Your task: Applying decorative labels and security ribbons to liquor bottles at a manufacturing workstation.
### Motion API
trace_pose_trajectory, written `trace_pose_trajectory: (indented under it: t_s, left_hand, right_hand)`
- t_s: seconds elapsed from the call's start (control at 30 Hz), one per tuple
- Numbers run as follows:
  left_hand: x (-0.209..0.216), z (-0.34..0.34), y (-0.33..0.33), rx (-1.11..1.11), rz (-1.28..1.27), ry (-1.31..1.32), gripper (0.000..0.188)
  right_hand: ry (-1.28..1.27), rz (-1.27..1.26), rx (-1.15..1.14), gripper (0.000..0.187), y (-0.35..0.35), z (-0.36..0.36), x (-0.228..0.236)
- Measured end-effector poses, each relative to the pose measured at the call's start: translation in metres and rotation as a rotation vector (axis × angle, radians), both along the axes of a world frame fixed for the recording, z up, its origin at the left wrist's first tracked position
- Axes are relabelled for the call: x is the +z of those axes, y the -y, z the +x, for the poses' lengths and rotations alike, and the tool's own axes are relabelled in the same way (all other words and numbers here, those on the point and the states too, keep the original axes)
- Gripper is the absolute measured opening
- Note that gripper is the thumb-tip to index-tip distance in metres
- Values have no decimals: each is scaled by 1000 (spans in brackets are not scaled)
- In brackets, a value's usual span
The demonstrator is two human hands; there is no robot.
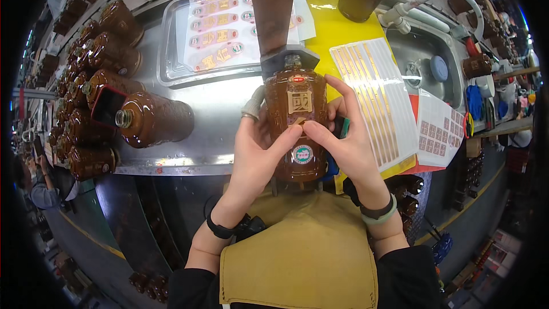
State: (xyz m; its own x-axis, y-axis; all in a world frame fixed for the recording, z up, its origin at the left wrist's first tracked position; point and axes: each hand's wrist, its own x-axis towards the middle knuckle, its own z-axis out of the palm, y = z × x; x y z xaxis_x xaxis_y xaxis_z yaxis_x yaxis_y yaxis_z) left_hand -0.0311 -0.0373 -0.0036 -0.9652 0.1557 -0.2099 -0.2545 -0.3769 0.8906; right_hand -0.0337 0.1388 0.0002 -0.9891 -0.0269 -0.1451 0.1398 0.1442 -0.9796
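Observation:
A brown glazed bottle (278,92) stands upright in front of me, with decals on its front: a small red one near the shoulder, a gold one and a round green-and-white one. My left hand (256,143) is closed round its left side, a pale cover on one finger. My right hand (347,136) grips the right side, index finger stretched up along the bottle. Both thumbs press side by side on the front, at a small gold piece below the gold decal. A dark green-edged object (342,127) shows at my right hand's curled fingers; its kind is unclear.
To the left, a brown bottle (157,119) lies near several others. A metal tray (166,71) bears a decal sheet (214,26). On the right are a yellow sheet (326,23), gold-strip decals (374,100), a sink (420,51) and a faucet (400,14). A brown post (273,8) rises behind the bottle.

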Motion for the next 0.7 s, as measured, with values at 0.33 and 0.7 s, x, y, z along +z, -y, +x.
trace_pose_trajectory:
  t_s: [0.33,0.7]
  left_hand:
    - [0,1,1,-4,26,25,80]
    - [-2,1,2,-32,7,-20,85]
  right_hand:
    - [-13,3,4,83,-1,0,0]
    - [-21,-54,6,73,-3,-2,-1]
